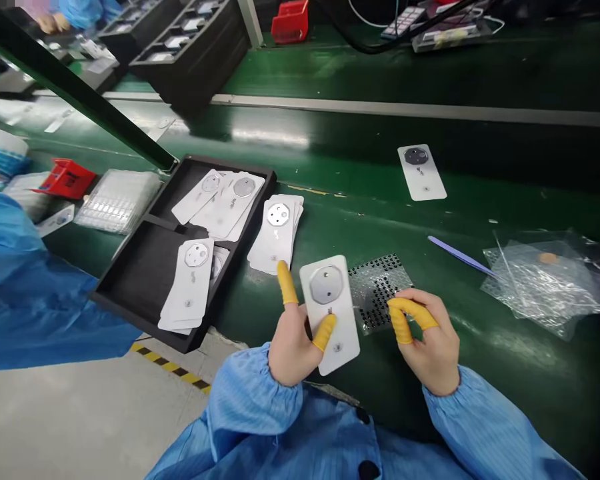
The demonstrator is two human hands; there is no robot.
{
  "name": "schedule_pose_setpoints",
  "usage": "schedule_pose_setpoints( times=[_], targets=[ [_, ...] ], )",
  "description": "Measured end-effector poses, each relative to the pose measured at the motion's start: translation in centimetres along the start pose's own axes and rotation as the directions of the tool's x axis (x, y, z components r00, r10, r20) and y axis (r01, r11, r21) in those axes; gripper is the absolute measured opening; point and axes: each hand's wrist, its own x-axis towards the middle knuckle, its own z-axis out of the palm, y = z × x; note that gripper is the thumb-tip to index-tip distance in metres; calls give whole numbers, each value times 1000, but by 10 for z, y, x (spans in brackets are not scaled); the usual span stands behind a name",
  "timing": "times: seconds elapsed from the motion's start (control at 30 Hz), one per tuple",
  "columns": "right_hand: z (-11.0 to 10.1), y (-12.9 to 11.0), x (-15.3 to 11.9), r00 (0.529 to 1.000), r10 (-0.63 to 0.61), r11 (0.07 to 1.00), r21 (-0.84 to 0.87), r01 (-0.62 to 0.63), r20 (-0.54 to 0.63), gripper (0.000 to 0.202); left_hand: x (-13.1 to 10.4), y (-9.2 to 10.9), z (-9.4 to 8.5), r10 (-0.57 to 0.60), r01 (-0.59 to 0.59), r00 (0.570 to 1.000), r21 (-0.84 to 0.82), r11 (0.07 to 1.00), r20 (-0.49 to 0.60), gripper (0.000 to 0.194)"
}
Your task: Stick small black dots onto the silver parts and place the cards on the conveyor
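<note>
A white panel (pixel 347 337) with a grey octagonal disc near its top is held by my left hand (pixel 295 340), its thumb on the panel's face and its index finger stretched out. My right hand (pixel 430 340) is to the right, thumb and index finger pinched together in yellow finger cots; whatever may be between the tips is too small to make out. Just beyond it a clear sheet with rows of small black dots (pixel 380 290) lies on the green bench. Left of the held panel rests a stack of white panels (pixel 275 233).
A black divided tray (pixel 135 267) holds several white panels. Purple tweezers (pixel 460 255) and crumpled clear bags (pixel 550 280) lie at right. Another white panel (pixel 427 179) lies farther back. A co-worker's blue sleeve (pixel 40 287) reaches in at left, near a red bin (pixel 70 179).
</note>
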Motion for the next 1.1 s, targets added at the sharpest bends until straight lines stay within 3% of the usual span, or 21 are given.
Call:
schedule_pose_setpoints(
  times=[0.1, 0.23, 0.4, 0.57, 0.7, 0.83, 0.9, 0.97, 1.03, 1.1],
  targets=[
    [-5, -23, 16, 998, -42, 999, 10, 43, -43, 33, -3, 20, 20, 26, -23, 995, -36, 999, 96, 66],
    [-8, -31, 20, 999, -40, 993, 114, 37, 23, 38, -3, 37, 40, 26, -26, 985, -3, 1000, 171, 60],
    [-17, -24, 16, 986, -136, 986, 113, 125, 92, 47, -4, 40, 42, 36, -52, 981, 84, 995, 188, 54],
    [-30, -29, 15, 915, -258, 951, -88, 297, 310, 51, -3, 39, 38, 51, -85, 983, 197, 977, 174, 39],
    [-30, -30, 9, 894, -176, 966, -102, 238, 413, 58, -4, 34, 43, 65, -118, 973, 234, 965, 222, 31],
    [-17, -24, -2, 934, -103, 989, 132, 60, 342, 56, 3, 26, 47, 65, -125, 964, 223, 967, 257, 39],
    [-12, -19, -5, 951, -23, 969, 242, -55, 309, 54, 17, 19, 36, 84, -156, 963, 271, 950, 257, 45],
    [-10, -8, -3, 952, 87, 953, 253, -165, 295, 56, 36, 11, 12, 92, -153, 980, 384, 911, 174, 50],
    [-11, 13, 11, 948, 194, 959, 153, -237, 250, 57, 59, 4, -23, 44, -33, 999, 547, 837, -7, 49],
    [-14, 43, 40, 943, 286, 958, -30, -286, 167, 55, 83, -4, -59, -13, 147, 980, 678, 720, -199, 44]
  ],
)
